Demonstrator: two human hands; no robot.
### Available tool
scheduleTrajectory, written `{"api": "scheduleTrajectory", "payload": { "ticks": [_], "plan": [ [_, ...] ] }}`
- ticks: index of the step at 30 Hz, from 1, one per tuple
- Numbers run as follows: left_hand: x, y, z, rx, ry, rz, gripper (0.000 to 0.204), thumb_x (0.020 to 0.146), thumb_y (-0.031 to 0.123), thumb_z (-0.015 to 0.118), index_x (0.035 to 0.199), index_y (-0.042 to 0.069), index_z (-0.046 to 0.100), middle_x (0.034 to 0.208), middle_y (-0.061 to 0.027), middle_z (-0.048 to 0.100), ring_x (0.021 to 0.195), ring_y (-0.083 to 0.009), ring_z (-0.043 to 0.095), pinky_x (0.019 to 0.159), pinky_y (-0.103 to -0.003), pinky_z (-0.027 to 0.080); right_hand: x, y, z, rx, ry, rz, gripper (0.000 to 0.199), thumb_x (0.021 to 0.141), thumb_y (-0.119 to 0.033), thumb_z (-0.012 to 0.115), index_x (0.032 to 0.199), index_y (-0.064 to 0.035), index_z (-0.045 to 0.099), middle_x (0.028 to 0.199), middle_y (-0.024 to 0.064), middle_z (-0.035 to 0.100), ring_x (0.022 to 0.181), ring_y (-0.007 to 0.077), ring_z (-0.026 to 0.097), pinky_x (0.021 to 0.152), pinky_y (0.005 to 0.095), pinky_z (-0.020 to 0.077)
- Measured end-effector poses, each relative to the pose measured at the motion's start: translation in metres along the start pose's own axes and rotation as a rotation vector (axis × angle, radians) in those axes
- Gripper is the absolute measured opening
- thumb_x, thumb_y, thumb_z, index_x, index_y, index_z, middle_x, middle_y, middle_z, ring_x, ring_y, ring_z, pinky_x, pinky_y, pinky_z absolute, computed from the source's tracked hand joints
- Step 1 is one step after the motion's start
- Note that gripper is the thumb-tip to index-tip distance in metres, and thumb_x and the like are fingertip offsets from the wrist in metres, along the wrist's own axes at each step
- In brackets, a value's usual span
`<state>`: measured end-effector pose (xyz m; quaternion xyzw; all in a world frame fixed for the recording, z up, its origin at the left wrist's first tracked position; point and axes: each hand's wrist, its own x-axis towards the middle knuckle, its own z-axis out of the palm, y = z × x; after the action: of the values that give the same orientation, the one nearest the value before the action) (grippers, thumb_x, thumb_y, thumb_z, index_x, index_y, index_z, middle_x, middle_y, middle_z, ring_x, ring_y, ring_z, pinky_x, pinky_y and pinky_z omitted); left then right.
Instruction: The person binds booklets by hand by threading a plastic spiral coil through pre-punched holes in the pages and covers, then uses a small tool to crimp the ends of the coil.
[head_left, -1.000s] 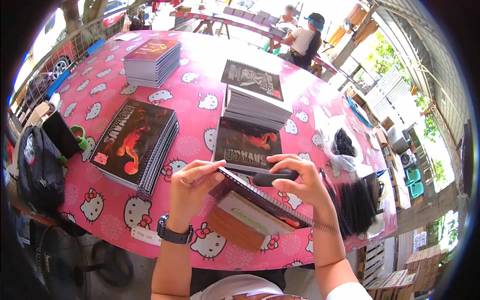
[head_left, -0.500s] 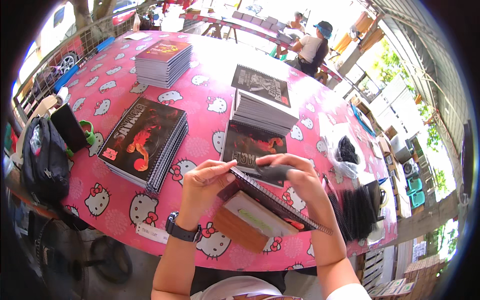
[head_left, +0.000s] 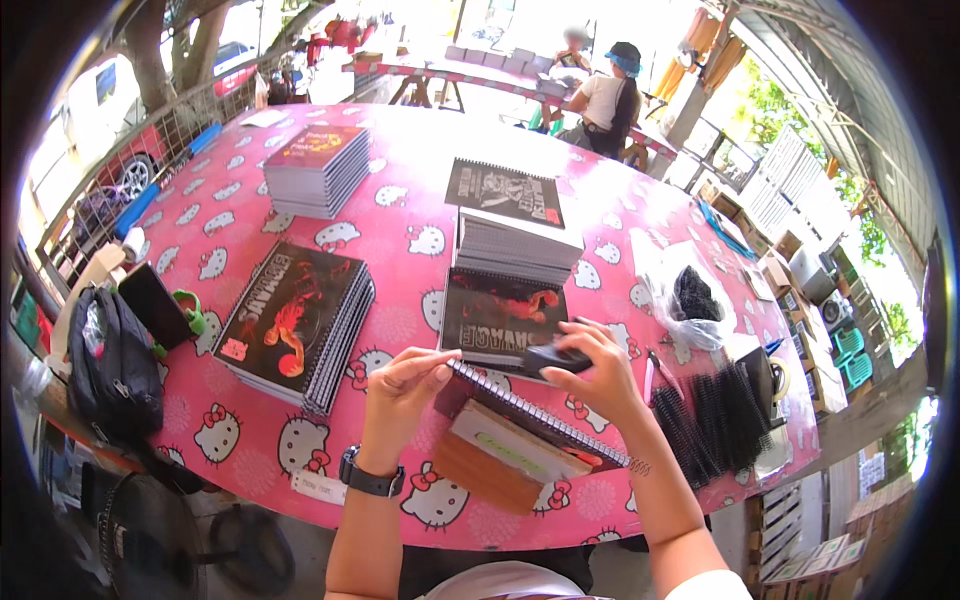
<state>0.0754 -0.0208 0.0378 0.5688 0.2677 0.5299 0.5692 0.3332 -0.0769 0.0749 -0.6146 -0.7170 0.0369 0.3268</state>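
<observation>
A spiral-bound notebook [head_left: 535, 410] with a dark cover leans on a brown wooden block [head_left: 490, 472], its coiled edge up. My left hand [head_left: 408, 388] pinches the left end of that edge between thumb and fingers. My right hand [head_left: 598, 365] is closed around a black hand tool [head_left: 556, 359] whose exact kind I cannot make out. The tool is above the notebook, apart from the coil. A loose tail of coil sticks out by my right forearm. Just beyond my hands lies another spiral notebook [head_left: 500, 312] with a dark basketball cover.
Stacked dark spiral notebooks [head_left: 295, 320] stand at the left, red-covered ones [head_left: 318, 165] behind them. Black binding coils [head_left: 715, 420] lie at the right below a plastic bag [head_left: 690, 295]. A black bag [head_left: 115, 360] and phone [head_left: 158, 305] are far left. Two people sit at a far table.
My right hand with the black tool has shifted slightly right and its fingers have loosened. My left hand still pinches the notebook's corner. The view has tilted up a little.
</observation>
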Motion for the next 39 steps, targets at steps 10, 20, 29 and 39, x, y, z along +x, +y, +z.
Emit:
{"api": "scheduleTrajectory", "payload": {
  "ticks": [10,20,29,39],
  "plan": [
    [-0.018,0.072,0.063,0.417,-0.188,0.46,0.025,0.071,0.0,0.073,0.096,0.004,0.07,0.081,-0.0033,0.064,0.07,-0.014,0.058,0.06,-0.025,0.045,-0.073,-0.04,-0.08,0.139,0.107,0.036,0.03,0.076,-0.021,0.073,0.099,-0.0032,0.065,0.107,0.0125,0.064,0.103,0.0315,0.057,0.087,0.0414,0.0467],
    [-0.048,0.093,0.106,0.317,-0.289,0.458,0.021,0.067,0.001,0.075,0.086,0.003,0.066,0.082,-0.0066,0.064,0.075,-0.0219,0.062,0.066,-0.029,0.05,-0.079,-0.097,-0.08,0.494,0.173,-0.137,0.027,0.072,-0.02,0.078,0.089,-0.0046,0.063,0.081,0.0067,0.061,0.07,0.0204,0.055,0.06,0.0312,0.0445],
    [-0.049,0.084,0.11,0.462,-0.346,0.446,0.025,0.077,0.01,0.069,0.098,0.003,0.057,0.088,-0.0095,0.062,0.08,-0.0266,0.061,0.071,-0.035,0.048,-0.074,-0.099,-0.072,0.268,0.25,-0.259,0.014,0.081,-0.013,0.065,0.09,-0.0028,0.062,0.078,0.0071,0.059,0.066,0.0247,0.054,0.059,0.0325,0.0442],
    [0.002,0.061,-0.046,0.583,0.798,0.559,0.03,0.098,0.019,0.039,0.097,-0.001,0.061,0.082,-0.0093,0.058,0.073,-0.0194,0.053,0.068,-0.031,0.043,-0.085,-0.012,-0.102,0.408,0.778,0.139,0.042,0.089,-0.028,0.059,0.117,0.0027,0.051,0.114,0.0112,0.055,0.106,0.0185,0.052,0.094,0.0332,0.0386]
  ]
}}
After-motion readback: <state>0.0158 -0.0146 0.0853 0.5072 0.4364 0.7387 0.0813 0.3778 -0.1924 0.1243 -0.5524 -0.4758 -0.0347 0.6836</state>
